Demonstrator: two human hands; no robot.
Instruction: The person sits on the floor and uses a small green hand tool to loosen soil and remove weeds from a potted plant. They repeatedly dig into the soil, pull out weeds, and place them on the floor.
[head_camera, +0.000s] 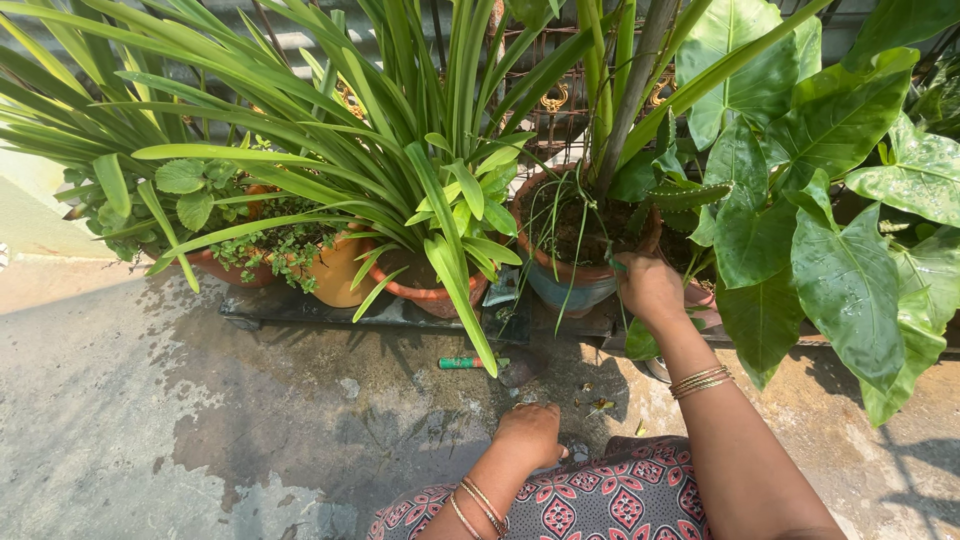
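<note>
Terracotta pot (575, 262) stood at the front of the row, and the right hand (650, 290) was closed at its rim, pinching thin grass-like blades that ran up and away from the grip. The left hand (528, 432) rested knuckles-up on the wet concrete floor (150, 420); whether it gripped anything I couldn't tell. A green tool (462, 363) lay nearer that hand.

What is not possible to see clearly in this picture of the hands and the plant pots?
- Head view: the right hand faces away at the rim of the clay pot, so its fingers and any grip are hidden.
- The left hand rests on the wet floor; its palm covers whatever lies beneath.
- The green tube is partly crossed by a long leaf and too small to identify.
</note>
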